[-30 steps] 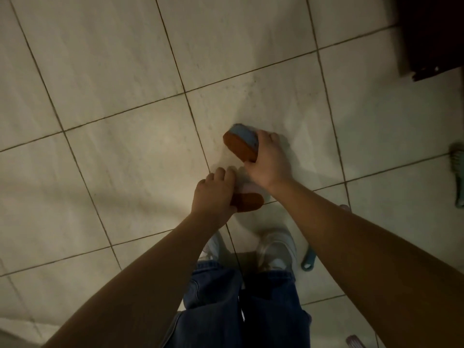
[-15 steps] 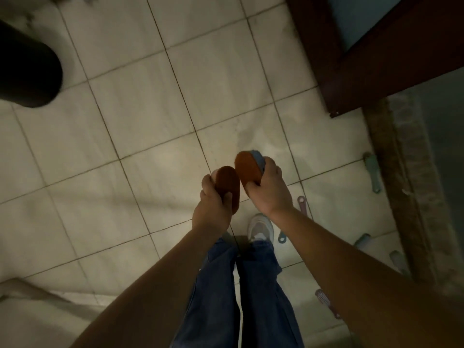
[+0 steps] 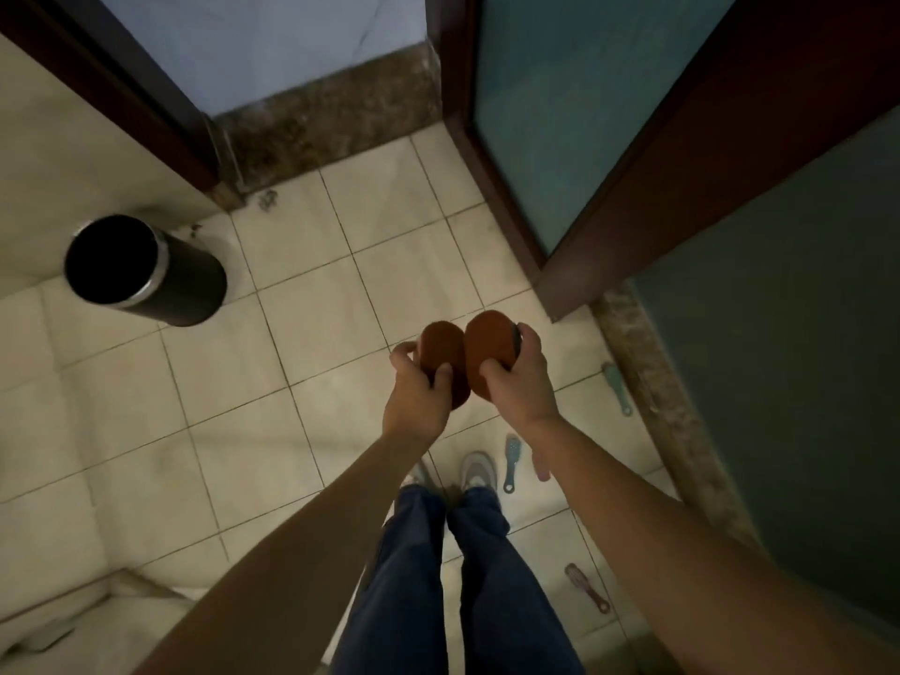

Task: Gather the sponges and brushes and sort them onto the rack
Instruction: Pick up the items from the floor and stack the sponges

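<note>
My left hand grips an oval orange sponge, held upright above the tiled floor. Beside it my right hand grips a second orange sponge with a dark back; the two sponges almost touch. On the floor lie several small brushes: a teal one near the stone sill, a blue one by my right shoe, a pink one partly hidden behind my right forearm, and a dark red one lower right. No rack is in view.
A black cylindrical bin stands on the floor at the left. A dark wooden door frame and frosted glass panels rise ahead and to the right, with a stone sill along the right. My legs and shoes are below.
Both hands have lifted the sponges off the floor and brought them side by side. The view has risen and tilted forward, so the bin, doors and more brushes now show.
</note>
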{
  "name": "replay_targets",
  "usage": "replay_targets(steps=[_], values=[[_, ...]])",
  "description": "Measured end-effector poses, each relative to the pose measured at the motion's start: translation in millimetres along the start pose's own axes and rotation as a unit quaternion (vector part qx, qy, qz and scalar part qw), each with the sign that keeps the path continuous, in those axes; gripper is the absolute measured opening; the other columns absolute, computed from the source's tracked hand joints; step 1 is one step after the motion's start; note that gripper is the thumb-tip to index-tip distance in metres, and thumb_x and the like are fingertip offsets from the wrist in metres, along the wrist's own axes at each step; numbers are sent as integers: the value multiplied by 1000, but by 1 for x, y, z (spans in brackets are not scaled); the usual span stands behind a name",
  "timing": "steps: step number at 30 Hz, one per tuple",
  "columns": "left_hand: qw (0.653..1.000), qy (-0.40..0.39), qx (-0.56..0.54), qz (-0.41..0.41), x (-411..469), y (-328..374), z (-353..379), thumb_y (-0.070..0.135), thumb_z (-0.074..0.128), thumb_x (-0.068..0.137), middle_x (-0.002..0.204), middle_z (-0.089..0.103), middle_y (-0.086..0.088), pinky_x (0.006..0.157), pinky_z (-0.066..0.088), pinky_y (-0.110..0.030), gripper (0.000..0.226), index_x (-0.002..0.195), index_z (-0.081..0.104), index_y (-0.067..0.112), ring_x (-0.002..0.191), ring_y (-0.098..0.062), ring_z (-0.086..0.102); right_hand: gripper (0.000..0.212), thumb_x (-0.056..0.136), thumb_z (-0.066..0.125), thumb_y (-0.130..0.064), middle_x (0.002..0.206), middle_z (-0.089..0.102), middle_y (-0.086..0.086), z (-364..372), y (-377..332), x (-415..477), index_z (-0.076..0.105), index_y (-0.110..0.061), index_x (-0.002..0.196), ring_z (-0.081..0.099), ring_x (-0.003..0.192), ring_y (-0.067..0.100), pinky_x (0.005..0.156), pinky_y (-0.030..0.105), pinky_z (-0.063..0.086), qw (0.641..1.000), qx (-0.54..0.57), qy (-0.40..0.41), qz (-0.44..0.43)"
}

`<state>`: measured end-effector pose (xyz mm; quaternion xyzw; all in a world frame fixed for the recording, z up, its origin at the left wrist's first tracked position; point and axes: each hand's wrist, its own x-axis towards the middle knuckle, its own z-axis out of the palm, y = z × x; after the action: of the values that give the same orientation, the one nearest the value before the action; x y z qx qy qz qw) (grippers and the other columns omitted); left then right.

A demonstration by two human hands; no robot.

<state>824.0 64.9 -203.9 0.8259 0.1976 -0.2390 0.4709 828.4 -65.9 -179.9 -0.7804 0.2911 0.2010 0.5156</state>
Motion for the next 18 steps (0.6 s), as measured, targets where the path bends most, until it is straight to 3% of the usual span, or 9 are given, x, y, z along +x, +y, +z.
replay_targets(steps=[3,5,8,15,18], values=[[999,-5,-44,-2,-22,46,-17,27,48,96,101,55,-4,66,54,-36,42,130,22,20,78,-19,62,68,87,56,-19,141,42,11,-32,-30,-24,26,-19,149,53,117,30,88,35,47,1000,8,21,6],[996,7,-85,4,-36,73,-25,25,51,94,95,54,0,58,49,-26,40,125,26,21,77,-12,59,63,87,56,-20,138,46,12,-52,-47,-35,33,-16,145,55,114,29,90,39,49,999,27,24,5],[991,13,-133,3,-54,107,-31,25,55,92,95,56,-2,53,45,-18,39,123,32,19,79,-10,59,52,89,55,-21,127,54,11,-80,-64,-51,42,-13,138,56,102,22,77,30,44,998,64,16,2],[989,-32,-141,-5,-82,175,-20,28,58,89,109,58,-13,86,53,-44,36,116,38,16,98,-27,61,50,69,82,-25,103,65,0,-142,-80,-80,57,-22,113,63,91,13,81,29,53,989,138,56,-13],[989,-59,-135,3,-82,203,-9,26,57,88,109,57,-12,79,53,-38,34,115,41,16,95,-25,59,54,62,86,-28,102,66,2,-168,-85,-92,58,-23,109,66,91,17,78,39,59,989,122,81,1]])
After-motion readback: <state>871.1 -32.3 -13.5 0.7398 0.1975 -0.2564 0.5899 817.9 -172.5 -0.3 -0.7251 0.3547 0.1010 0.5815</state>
